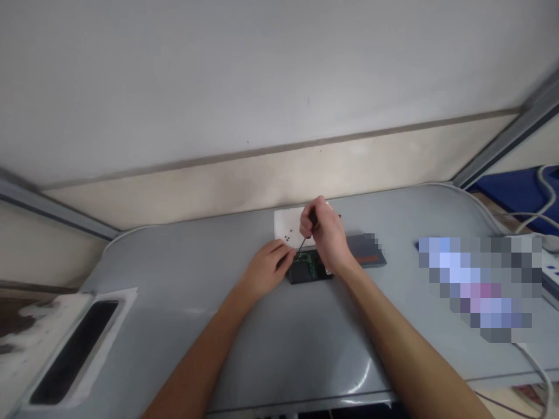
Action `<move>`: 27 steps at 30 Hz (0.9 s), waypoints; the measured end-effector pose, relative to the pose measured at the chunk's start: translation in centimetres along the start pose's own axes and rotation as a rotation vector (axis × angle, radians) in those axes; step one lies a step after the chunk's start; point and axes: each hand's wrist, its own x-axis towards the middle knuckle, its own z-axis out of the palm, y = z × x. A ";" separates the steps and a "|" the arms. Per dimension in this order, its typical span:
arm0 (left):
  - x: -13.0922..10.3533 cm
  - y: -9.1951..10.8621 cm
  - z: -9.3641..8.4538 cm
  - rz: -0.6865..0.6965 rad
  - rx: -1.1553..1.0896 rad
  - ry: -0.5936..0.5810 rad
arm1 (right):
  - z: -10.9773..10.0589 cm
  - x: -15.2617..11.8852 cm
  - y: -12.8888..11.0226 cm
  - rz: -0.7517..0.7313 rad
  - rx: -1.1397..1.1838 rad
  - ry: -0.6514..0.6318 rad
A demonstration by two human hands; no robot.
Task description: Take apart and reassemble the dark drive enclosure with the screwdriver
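Note:
An opened phone [311,271] lies on the grey table, its green circuit board exposed beside a dark block. My left hand [267,266] is closed at its upper left edge, with the fingertips pressed near the board. In my right hand [326,235] is a screwdriver [302,245], gripped by its dark handle. The thin shaft slants down to the board's upper left, close to my left fingertips; whether the tip sits in a screw is too small to tell. Behind the phone, several tiny dark screws [287,237] lie on a white sheet [285,220], partly covered by my right hand.
Right of the phone lies a dark grey flat box [372,259] with an orange mark. A blurred-out lit device [476,285] is farther right, near white cables [535,358]. At left, a black-screened phone [76,352] rests on white paper. A pale panel [279,174] closes the back.

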 end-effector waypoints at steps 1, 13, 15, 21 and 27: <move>0.0 0.0 0.0 0.000 -0.001 0.000 | -0.1 0.0 -0.1 0.022 0.035 -0.023; -0.1 -0.1 0.1 0.005 -0.004 0.015 | -0.3 0.1 0.3 -0.023 -0.013 0.030; 0.0 -0.1 0.1 0.004 0.000 0.020 | -0.2 0.1 0.5 -0.054 -0.063 0.012; -0.1 -0.5 0.3 0.015 0.033 0.037 | -0.4 -0.1 0.6 -0.031 -0.083 -0.095; 0.0 -0.4 0.2 0.052 0.039 0.035 | -0.5 0.0 0.4 -0.074 -0.117 -0.056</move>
